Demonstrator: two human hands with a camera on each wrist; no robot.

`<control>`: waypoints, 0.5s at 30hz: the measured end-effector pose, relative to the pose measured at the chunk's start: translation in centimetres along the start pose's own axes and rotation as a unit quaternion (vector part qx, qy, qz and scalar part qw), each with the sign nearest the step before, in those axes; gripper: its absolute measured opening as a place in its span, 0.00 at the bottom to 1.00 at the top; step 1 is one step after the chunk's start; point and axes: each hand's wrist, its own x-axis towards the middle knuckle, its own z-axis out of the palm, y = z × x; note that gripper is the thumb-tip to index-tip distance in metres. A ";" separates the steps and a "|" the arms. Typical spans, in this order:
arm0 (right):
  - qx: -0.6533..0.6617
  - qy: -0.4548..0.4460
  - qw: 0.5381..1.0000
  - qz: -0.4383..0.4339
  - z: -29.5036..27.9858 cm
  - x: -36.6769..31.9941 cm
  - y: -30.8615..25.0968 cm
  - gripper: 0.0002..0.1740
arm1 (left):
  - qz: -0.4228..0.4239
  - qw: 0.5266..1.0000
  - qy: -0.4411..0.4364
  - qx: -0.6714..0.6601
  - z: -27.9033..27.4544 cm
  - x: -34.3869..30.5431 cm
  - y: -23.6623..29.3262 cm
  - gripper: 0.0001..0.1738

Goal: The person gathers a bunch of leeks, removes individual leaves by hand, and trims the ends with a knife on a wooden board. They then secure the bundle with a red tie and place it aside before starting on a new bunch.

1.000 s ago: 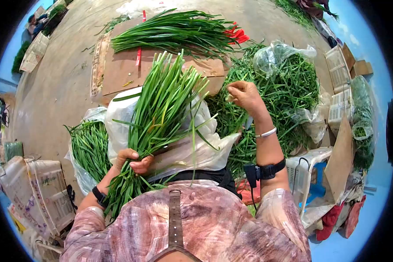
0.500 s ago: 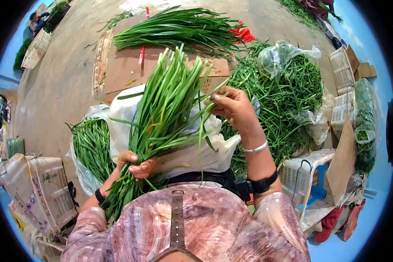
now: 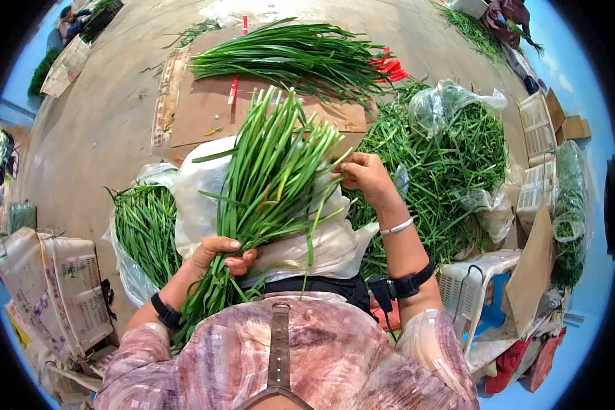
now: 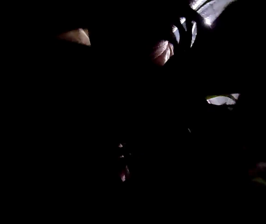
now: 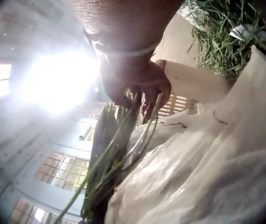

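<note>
In the head view my left hand (image 3: 219,258) grips a thick bunch of long green stalks (image 3: 263,178) low down, its pale cut ends fanned upward and leaves hanging over my forearm. At the bunch's right edge, my right hand (image 3: 370,176) pinches thin stalks near their pale ends. The right wrist view shows that hand (image 5: 135,84) from above, fingers bent down around stalks (image 5: 116,158) beside the whitish plastic (image 5: 203,163) on my lap. The left wrist view is almost wholly dark, with small patches of skin.
A tied bundle with red ribbon (image 3: 287,58) lies on a cardboard-topped crate (image 3: 205,113) ahead. Right stands a large heap of loose greens (image 3: 430,164); left, a bag of greens (image 3: 147,229). Crates (image 3: 482,280) stand at both sides. Other people (image 3: 509,20) are at the far edges.
My right hand came from the heap's side to the bunch's right edge, and its fingers now pinch thin stalks there. My left hand keeps its grip.
</note>
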 end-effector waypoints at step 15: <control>-0.318 0.099 0.886 -0.323 2.1 1.5 -8.1 0.15 | 0.034 0.988 0.076 0.134 0.1 0.5 0.1 0.17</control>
